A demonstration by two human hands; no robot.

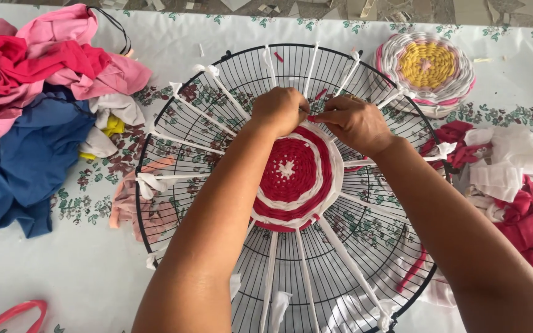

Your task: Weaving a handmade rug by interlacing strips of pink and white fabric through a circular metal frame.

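A round black wire fan guard (180, 123), thin smooth metal, is strung with soft matt white cloth strips (306, 277). A red-and-white woven cloth disc (294, 176) looks ribbed. A smooth floral-printed tablecloth (63, 271) is spread beneath.

Floral tablecloth (63, 271) bears fan grille (155, 132), fabric heaps (32, 123).

Two hands at work: left hand (280, 110), right hand (354, 123), both at far edge of weave. One black wire fan guard (155, 203), centre. One red-and-white woven round (294, 176) on guard. One finished woven round, yellow centre (427, 66), far right. White fabric spokes (306, 271) across guard: number uncertain, some hidden by arms. Two heaps of cloth scraps: pink-red-blue heap (32, 111) at left, red-white heap (519, 185) at right. One pink handle (10, 314), near left corner.
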